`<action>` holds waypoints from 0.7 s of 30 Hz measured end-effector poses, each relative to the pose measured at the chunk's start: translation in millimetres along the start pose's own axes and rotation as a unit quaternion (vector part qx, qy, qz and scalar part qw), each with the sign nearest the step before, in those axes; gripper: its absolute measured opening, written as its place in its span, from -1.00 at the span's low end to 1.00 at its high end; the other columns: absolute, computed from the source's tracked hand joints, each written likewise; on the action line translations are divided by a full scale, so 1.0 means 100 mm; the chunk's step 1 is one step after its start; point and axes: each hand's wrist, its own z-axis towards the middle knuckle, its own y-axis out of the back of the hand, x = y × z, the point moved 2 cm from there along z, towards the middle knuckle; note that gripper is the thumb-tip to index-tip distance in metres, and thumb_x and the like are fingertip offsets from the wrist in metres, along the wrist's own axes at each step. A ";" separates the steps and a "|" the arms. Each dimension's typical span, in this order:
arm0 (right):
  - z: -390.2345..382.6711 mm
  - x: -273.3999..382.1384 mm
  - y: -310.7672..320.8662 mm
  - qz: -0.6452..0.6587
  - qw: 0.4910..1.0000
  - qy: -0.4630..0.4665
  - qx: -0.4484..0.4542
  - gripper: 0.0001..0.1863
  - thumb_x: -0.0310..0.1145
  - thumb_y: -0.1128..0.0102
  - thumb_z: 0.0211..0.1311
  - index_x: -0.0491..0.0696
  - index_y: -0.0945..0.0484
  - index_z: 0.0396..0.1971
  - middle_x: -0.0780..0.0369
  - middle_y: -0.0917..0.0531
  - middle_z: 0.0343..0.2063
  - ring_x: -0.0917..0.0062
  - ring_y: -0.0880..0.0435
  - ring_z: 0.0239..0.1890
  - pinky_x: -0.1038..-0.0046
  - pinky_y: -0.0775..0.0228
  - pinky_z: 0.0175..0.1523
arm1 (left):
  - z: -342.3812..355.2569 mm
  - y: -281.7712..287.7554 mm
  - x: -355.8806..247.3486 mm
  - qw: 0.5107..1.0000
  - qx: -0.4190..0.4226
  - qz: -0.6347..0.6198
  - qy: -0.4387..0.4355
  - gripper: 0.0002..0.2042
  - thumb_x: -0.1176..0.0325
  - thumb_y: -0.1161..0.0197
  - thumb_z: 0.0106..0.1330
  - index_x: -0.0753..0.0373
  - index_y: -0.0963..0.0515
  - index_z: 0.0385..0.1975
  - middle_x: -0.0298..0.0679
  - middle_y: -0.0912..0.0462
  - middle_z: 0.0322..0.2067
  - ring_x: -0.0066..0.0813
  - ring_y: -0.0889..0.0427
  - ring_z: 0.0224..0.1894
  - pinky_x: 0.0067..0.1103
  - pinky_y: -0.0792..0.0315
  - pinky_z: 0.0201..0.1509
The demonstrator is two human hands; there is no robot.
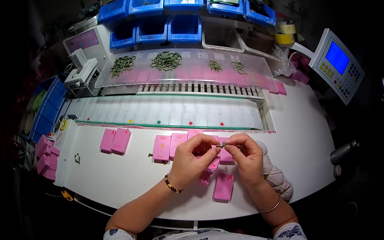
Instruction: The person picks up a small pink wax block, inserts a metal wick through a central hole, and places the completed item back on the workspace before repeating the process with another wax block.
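Observation:
Between the fingertips of both hands is a small dark green wax piece (220,145), like the rings on the shelf; its exact shape is partly hidden. My left hand (194,158) pinches one end and my right hand (245,157) pinches the other. Beneath the hands lie several pink rubber mold blocks (161,148), some with a corner covered by my fingers. Closer to me, one pink mold block (223,187) lies flat between my forearms. A torn-looking pink piece (205,177) sits beside my left hand.
Green wax rings (166,61) lie in piles on a clear raised shelf (189,76). Below it runs a white conveyor (165,113). Blue bins (184,28) stand behind. A control panel (339,62) rises at right; a pale cloth bundle (275,174) rests beside my right wrist. Two pink blocks (115,141) lie left.

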 end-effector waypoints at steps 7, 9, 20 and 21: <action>0.00 -0.04 0.00 -0.018 0.999 0.037 0.006 -0.86 -0.69 -0.13 0.17 -0.16 -0.54 -0.29 0.29 -0.50 -0.28 0.72 -0.51 -0.28 0.69 -0.39 -0.18 | -0.02 0.01 -0.02 0.991 -0.035 0.078 -0.104 -0.90 0.60 -0.28 0.16 0.34 -0.56 -0.34 -0.32 -0.58 -0.42 -0.71 -0.56 -0.40 -0.76 -0.43 -0.35; 0.01 -0.04 0.00 -0.010 0.999 0.042 0.009 -0.85 -0.70 -0.11 0.17 -0.18 -0.54 -0.29 0.27 -0.50 -0.28 0.69 -0.52 -0.26 0.67 -0.41 -0.15 | -0.01 0.01 -0.06 0.985 -0.037 0.110 -0.130 -0.90 0.60 -0.28 0.15 0.34 -0.57 -0.35 -0.28 -0.58 -0.42 -0.66 -0.58 -0.41 -0.72 -0.47 -0.36; 0.00 -0.04 0.00 -0.010 0.999 0.041 0.010 -0.84 -0.72 -0.09 0.17 -0.18 -0.54 -0.29 0.26 -0.49 -0.27 0.68 -0.52 -0.25 0.66 -0.42 -0.14 | -0.01 0.01 -0.09 0.962 -0.046 0.181 -0.197 -0.87 0.63 -0.30 0.09 0.33 -0.59 -0.36 -0.21 -0.59 -0.44 -0.49 -0.62 -0.44 -0.64 -0.52 -0.39; 0.00 -0.04 0.00 -0.009 0.999 0.038 0.011 -0.84 -0.72 -0.09 0.17 -0.17 -0.54 -0.29 0.26 -0.49 -0.27 0.68 -0.52 -0.25 0.66 -0.42 -0.14 | -0.01 0.01 -0.09 0.962 -0.046 0.183 -0.198 -0.87 0.63 -0.30 0.09 0.33 -0.59 -0.36 -0.21 -0.59 -0.44 -0.49 -0.62 -0.44 -0.64 -0.52 -0.40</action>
